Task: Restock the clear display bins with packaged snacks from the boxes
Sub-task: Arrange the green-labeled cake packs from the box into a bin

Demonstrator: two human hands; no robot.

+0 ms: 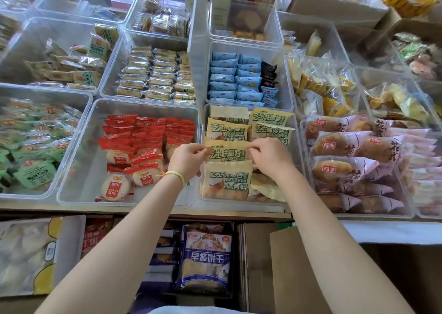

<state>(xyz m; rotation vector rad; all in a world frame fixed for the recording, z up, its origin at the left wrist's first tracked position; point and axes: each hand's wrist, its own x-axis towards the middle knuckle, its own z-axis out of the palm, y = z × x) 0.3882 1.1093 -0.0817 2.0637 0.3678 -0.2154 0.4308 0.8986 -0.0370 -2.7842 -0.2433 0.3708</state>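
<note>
A yellow-green snack packet [227, 153] stands upright in the clear bin [297, 146] at the front centre, among several packets of the same kind. My left hand [187, 159] pinches the packet's top left corner. My right hand [269, 156] pinches its top right corner. Another such packet [227, 181] stands just in front of it, and loose ones lie at the bin's right front. Below the counter, an open cardboard box [258, 266] and a blue biscuit pack [205, 261] sit in front of me.
Clear bins surround the centre one: red rice-cracker packets [143, 146] to the left, green packets [35, 151] far left, pink pastry packs [346, 151] to the right, blue packets [236, 79] behind. Cardboard boxes stand at the back right. The counter edge [143, 212] runs across below the bins.
</note>
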